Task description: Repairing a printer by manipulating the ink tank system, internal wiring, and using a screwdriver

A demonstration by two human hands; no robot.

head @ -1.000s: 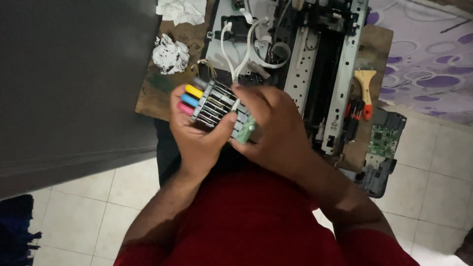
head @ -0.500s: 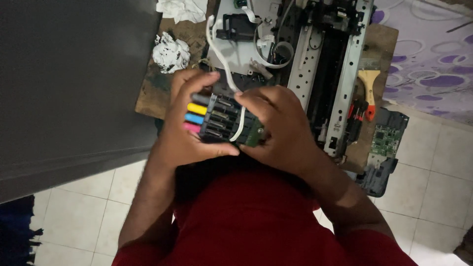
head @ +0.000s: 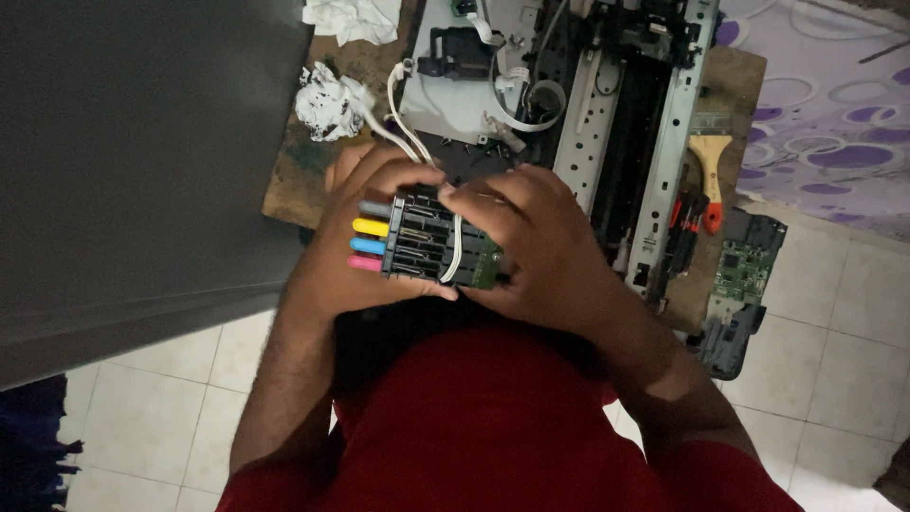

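Printhead carriage sat at the centre of the frame, clamped between both of our hands and lifted clear of the wooden board, close to our chest, probably so we could look straight down into its slots. At the far left a large grey panel filled the upper left of the frame. Just right of it, in the upper middle, a crumpled, ink-stained tissue lay on the board, likely kept close for wiping ink. Our left hand was curled shut around the carriage's left end, fingers wrapped over the top and thumb underneath, beside the four coloured ink nozzles in grey, yellow, blue and pink that stuck out to the left. White tubes ran from the carriage up toward the opened printer chassis, which tethered the part and kept it near the machine. Our right hand closed over the carriage's right end, where a green circuit strip showed, fingertips pressing on the top edge. Farther right a paintbrush with a wooden handle rested on the board, and at the lower right edge a loose green circuit board lay on a dark plastic part.
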